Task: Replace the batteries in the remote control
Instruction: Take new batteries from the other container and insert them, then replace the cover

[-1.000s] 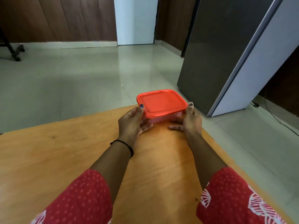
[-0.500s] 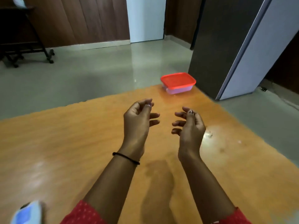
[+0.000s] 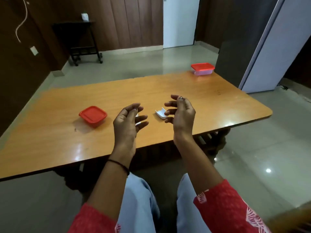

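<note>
So far: battery cover [image 3: 160, 113] off, at table [image 3: 168, 84] centre.
Hands: left hand [image 3: 128, 121], right hand [image 3: 181, 115] loosely curled, empty.
Remaining: likely battery swap, cover refit.

— How are the hands held?
— The left hand [image 3: 128, 122] is raised with its palm turned inward; its fingers are loosely curled and grip nothing; the right hand [image 3: 182, 115] mirrors it, slightly higher, palm facing the left.
— Do they touch?
— No; they are apart, with the fingertips pointing toward one another.
</note>
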### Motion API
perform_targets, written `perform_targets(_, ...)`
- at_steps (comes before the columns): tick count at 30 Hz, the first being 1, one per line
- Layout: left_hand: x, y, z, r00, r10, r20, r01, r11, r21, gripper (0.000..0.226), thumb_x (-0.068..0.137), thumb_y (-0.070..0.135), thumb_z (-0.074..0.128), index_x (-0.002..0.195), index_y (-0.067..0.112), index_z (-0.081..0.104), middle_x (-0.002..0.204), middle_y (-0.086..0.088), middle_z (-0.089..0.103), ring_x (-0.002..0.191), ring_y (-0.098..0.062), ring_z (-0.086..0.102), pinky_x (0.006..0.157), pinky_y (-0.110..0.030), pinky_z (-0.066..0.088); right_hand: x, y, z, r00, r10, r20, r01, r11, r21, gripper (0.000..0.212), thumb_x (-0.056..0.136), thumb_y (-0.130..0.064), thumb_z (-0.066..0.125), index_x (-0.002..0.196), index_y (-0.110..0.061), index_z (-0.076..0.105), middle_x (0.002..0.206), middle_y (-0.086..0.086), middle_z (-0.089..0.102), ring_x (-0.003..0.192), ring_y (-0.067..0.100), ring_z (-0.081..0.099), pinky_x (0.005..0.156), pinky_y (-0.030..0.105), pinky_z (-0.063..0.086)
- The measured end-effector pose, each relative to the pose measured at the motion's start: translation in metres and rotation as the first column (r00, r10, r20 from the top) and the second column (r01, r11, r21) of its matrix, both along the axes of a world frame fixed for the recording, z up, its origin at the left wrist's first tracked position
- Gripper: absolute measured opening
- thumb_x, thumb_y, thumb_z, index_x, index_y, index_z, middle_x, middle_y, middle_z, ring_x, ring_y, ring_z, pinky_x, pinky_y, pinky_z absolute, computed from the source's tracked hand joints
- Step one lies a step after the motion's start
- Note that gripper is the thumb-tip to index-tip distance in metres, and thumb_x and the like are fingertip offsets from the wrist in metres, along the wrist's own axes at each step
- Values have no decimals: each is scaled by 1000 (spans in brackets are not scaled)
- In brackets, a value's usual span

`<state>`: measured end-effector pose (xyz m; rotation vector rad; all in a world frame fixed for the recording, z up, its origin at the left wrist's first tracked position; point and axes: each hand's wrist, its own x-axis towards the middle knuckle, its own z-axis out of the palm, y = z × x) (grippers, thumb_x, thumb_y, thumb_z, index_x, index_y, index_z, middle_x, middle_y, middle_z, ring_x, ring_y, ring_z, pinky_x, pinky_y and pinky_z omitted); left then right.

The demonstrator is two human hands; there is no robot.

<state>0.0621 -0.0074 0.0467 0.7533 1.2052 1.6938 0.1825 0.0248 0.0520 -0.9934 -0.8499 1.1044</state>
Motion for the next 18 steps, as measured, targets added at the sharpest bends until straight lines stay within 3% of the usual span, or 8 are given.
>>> perform_targets(6, -34, -24, -17, 990, 93, 104, -95, 995, 12, 19, 94, 6, 48, 92, 16, 64, 87, -1, 66, 65, -12, 64, 57, -25, 55, -28, -22, -28, 979, 128, 156, -115, 989, -92, 26, 98, -25, 38, 101, -12, 61, 78, 4, 64, 56, 12, 53, 44, 27, 41)
perform_targets(11, -81, 6, -57, 957, 262, 126, -248, 962, -116, 17, 94, 8, 49, 95, 19, 63, 91, 1, 65, 81, -18, 62, 66, -31, 52, -68, 10, -68, 903, 285, 320, -220, 949, -225, 20, 95, -22, 40, 103, -16, 58, 90, 5, 65, 63, 14, 55, 46, 28, 44)
perform_targets(14, -120, 36, -77, 889, 440, 126, -415, 891, -181, 22, 91, 7, 50, 85, 24, 63, 87, 4, 63, 85, -17, 59, 67, -29, 49, -111, 43, -87, 783, 421, 458, -323, 904, -278, 21, 92, -20, 50, 112, -19, 55, 96, -2, 60, 80, 14, 58, 63, 34, 53)
perform_targets(18, -162, 72, -102, 793, 604, 81, -576, 787, -221, 16, 89, 9, 53, 88, 24, 60, 87, 5, 61, 86, -14, 59, 71, -28, 49, -180, 88, -111, 614, 368, 698, -420, 901, -106, 43, 83, -17, 64, 124, -17, 52, 122, 3, 55, 108, 17, 52, 91, 28, 43)
